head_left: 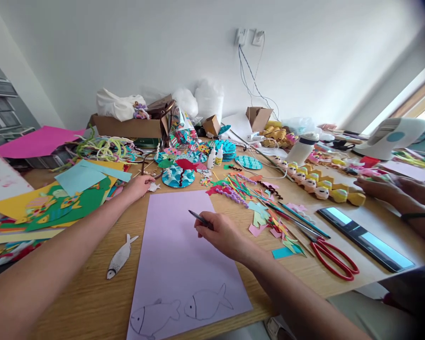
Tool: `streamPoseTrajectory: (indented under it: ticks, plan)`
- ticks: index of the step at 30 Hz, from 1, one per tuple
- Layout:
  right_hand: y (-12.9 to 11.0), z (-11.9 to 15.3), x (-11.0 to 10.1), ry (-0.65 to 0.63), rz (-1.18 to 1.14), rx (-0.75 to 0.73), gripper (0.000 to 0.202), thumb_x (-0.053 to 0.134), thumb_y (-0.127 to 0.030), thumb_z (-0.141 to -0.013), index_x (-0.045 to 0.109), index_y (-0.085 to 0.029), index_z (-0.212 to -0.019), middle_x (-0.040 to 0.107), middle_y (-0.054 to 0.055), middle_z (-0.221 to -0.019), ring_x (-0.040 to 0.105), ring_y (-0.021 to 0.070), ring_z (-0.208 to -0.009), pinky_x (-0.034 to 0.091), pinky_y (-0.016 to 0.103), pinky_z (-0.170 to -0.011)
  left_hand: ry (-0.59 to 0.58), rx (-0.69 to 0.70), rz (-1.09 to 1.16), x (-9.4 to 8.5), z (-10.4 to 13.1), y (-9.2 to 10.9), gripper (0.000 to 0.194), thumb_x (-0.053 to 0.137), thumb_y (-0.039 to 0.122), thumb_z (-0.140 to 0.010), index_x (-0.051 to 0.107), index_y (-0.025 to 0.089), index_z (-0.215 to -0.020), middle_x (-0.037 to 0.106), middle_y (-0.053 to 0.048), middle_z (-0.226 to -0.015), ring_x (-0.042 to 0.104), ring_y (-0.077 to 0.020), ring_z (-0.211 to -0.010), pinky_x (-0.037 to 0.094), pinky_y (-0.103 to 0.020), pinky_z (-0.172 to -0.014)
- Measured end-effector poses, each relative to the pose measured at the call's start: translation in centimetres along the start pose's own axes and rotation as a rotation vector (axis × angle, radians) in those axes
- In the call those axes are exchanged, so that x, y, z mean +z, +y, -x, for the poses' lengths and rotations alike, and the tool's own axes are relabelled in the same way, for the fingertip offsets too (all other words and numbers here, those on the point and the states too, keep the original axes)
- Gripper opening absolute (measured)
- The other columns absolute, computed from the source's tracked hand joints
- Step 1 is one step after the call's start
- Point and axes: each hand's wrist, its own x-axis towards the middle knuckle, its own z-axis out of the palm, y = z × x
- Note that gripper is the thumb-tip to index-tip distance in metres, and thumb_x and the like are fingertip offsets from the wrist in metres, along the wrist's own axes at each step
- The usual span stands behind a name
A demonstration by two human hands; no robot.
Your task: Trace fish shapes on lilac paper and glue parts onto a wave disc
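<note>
My right hand [219, 232] is closed around a dark pen [199, 217], its tip pointing up and left above a sheet of lilac paper [170, 255]. Two fish outlines [208, 303] are drawn on the sheet's near end. Beyond the sheet's far left corner, my left hand [141, 187] has its fingers bent together at a small white paper cutout [155, 187]; the exact hold is partly hidden. Left of the sheet lies a white paper fish [121, 257] with dark markings, flat on the wooden table.
Red-handled scissors [335, 259], brushes and paper scraps [258, 217] lie to the right, near a phone-like device with lit panels [366, 238]. Coloured paper [71, 198] is piled at left. Glue bottles [215, 157] stand behind. Another person's hands [386, 191] are at far right, near painted egg-carton strips [318, 184].
</note>
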Motion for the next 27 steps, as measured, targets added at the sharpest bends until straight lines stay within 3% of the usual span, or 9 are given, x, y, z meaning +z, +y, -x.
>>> streamPoseTrajectory:
  ticks: [3,5,7,10,12,13,15,18,27]
  plan:
    - [0.6,-0.1,0.0,0.031,0.003,-0.015,0.010,0.050,-0.015,-0.077,0.060,-0.017,-0.077,0.062,-0.002,-0.064,0.048,0.0080,-0.056,0.032,0.019,-0.054,0.003,0.125,-0.169,-1.3,0.7,0.6,0.035,0.048,0.020,-0.070,0.065,0.017,-0.101,0.061,-0.010,-0.112,0.053,-0.0262,-0.107,0.040,-0.033,-0.089]
    - [0.9,-0.2,0.0,0.042,-0.028,-0.022,0.010,0.050,-0.014,-0.077,0.059,-0.017,-0.077,0.062,-0.002,-0.064,0.048,0.0080,-0.056,0.033,0.019,-0.054,-0.025,0.175,-0.259,-2.7,1.9,0.9,0.037,0.047,0.023,-0.072,0.063,0.019,-0.105,0.057,-0.010,-0.117,0.048,-0.0277,-0.113,0.036,-0.036,-0.094]
    - [1.4,-0.3,0.0,0.045,-0.067,-0.021,0.010,0.049,-0.015,-0.077,0.059,-0.017,-0.078,0.063,-0.002,-0.066,0.048,0.0079,-0.055,0.033,0.019,-0.054,-0.092,0.186,-0.329,-4.1,3.9,1.2,0.034,0.048,0.028,-0.072,0.063,0.018,-0.100,0.061,-0.010,-0.103,0.054,-0.0282,-0.101,0.039,-0.038,-0.089]
    - [1.9,-0.4,0.1,0.055,-0.091,-0.026,0.010,0.048,-0.016,-0.077,0.058,-0.017,-0.079,0.064,-0.002,-0.066,0.048,0.0079,-0.054,0.034,0.020,-0.054,-0.283,0.191,-0.377,-5.9,8.2,1.4,0.028,0.051,0.033,-0.070,0.064,0.022,-0.092,0.062,-0.001,-0.073,0.059,-0.0200,-0.069,0.044,-0.032,-0.076]
    - [2.0,-0.4,0.2,0.061,-0.089,-0.033,0.010,0.048,-0.017,-0.077,0.058,-0.017,-0.079,0.064,-0.002,-0.066,0.048,0.0079,-0.054,0.034,0.020,-0.054,-0.482,0.191,-0.419,-6.3,11.4,1.6,0.034,0.049,0.037,-0.073,0.060,0.022,-0.101,0.063,-0.001,-0.077,0.058,-0.0191,-0.069,0.045,-0.030,-0.070]
    - [2.0,-0.5,0.2,0.063,-0.088,-0.036,0.010,0.048,-0.017,-0.077,0.058,-0.017,-0.078,0.064,-0.002,-0.065,0.048,0.0079,-0.054,0.034,0.020,-0.054,-0.516,0.181,-0.430,-6.2,12.9,1.6,0.036,0.049,0.037,-0.074,0.058,0.021,-0.106,0.064,-0.002,-0.084,0.059,-0.0200,-0.075,0.045,-0.030,-0.071]
    - [1.9,-0.4,0.2,0.067,-0.089,-0.040,0.009,0.048,-0.017,-0.077,0.057,-0.017,-0.076,0.063,-0.002,-0.065,0.048,0.0079,-0.054,0.034,0.020,-0.054,-0.525,0.217,-0.435,-5.7,15.5,1.5,0.042,0.052,0.031,-0.071,0.055,0.022,-0.112,0.061,-0.005,-0.108,0.057,-0.0224,-0.098,0.043,-0.032,-0.085]
    - [1.6,-0.4,0.2,0.070,-0.096,-0.035,0.010,0.048,-0.017,-0.077,0.057,-0.017,-0.075,0.062,-0.002,-0.065,0.048,0.0081,-0.054,0.033,0.020,-0.053,-0.480,0.202,-0.476,-4.5,17.9,1.0,0.049,0.055,0.025,-0.070,0.051,0.019,-0.119,0.054,-0.010,-0.121,0.050,-0.0251,-0.113,0.039,-0.035,-0.094]
    - [2.4,-0.4,0.5,0.089,-0.119,-0.036,0.010,0.047,-0.021,-0.077,0.057,-0.018,-0.077,0.063,-0.002,-0.064,0.049,0.0088,-0.055,0.033,0.020,-0.052,-0.373,0.163,-0.521,-2.9,19.2,1.3,0.047,0.040,0.005,-0.071,0.055,0.017,-0.115,0.058,-0.013,-0.112,0.055,-0.0250,-0.107,0.044,-0.038,-0.090]
